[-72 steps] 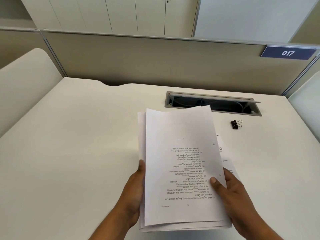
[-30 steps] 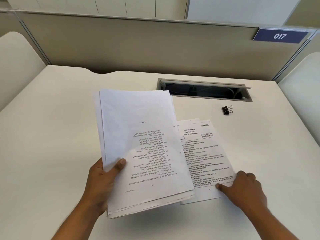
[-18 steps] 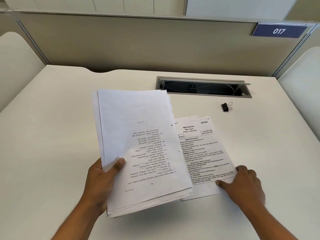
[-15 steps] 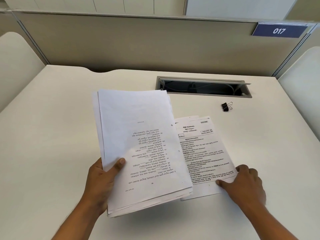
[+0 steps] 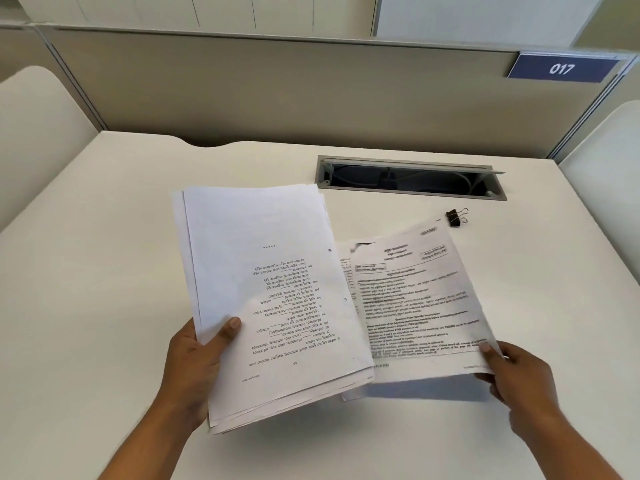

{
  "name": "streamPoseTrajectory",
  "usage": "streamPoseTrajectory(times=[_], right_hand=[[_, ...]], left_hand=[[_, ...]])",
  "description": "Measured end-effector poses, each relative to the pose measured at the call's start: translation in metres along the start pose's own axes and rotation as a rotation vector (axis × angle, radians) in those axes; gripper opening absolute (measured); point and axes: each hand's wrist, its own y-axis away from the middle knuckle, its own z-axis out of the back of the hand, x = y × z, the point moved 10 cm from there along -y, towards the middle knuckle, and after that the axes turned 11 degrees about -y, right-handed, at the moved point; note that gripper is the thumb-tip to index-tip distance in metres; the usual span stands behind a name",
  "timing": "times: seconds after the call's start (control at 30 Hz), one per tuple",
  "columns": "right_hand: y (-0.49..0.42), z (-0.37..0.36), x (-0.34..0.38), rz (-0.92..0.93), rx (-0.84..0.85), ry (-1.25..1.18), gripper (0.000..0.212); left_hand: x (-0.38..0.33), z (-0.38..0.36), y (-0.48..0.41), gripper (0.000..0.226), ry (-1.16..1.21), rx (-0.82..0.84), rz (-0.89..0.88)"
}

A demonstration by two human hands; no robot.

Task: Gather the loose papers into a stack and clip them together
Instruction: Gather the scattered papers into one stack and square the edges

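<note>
From the head camera, the left hand [image 5: 194, 372] grips the stack of papers [image 5: 270, 292] at its near left corner, thumb curled over the top page and fingers underneath. This holds the bundle tilted above the middle of the desk [image 5: 86, 271], probably so that more pages can be added. The top page's print runs upside down to the viewer.

The right hand [image 5: 519, 379] pinches the near right corner of a loose printed sheet [image 5: 415, 306] between thumb and fingers. The sheet's near edge stands clear of the desk with a shadow beneath, which suggests it is being brought to the stack. Another page seems to lie under it, showing at its left edge.

The binder clip [image 5: 457, 217] sits untouched toward the desk's far right, just beside the sheet's far corner and in front of the cable tray [image 5: 408, 194], so clipping is not yet begun.

The desk is a pale, matte surface. Its far edge meets a beige partition [image 5: 277, 91] that carries a blue plate reading 017 [image 5: 561, 69]. Pale cabinets [image 5: 207, 12] stand beyond it.
</note>
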Motion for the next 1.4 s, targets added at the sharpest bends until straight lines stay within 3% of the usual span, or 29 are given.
streamPoseTrajectory(times=[0.2,0.4,0.83,1.03,1.2,1.4], right_hand=[[0.008,0.011,0.006,-0.092,0.03,-0.291,0.017],[0.029,-0.008,0.03,-0.036,0.144,-0.38,0.014],[0.09,-0.085,0.025,0.151,0.25,-0.176,0.009],[0.086,-0.086,0.042,0.176,0.283,-0.107,0.005],[0.075,-0.092,0.063,0.156,0.354,-0.157,0.013],[0.071,-0.097,0.07,0.172,0.435,-0.135,0.006]], left_hand=[[0.006,0.015,-0.004,0.014,-0.013,-0.025,0.019],[0.011,0.008,-0.004,0.015,0.007,-0.007,0.029],[0.006,-0.073,0.028,0.018,-0.041,0.236,0.047],[-0.002,-0.076,0.028,0.022,-0.01,0.285,0.043],[-0.007,-0.077,0.029,0.029,0.011,0.308,0.051],[-0.006,-0.075,0.031,0.037,0.039,0.294,0.082]])
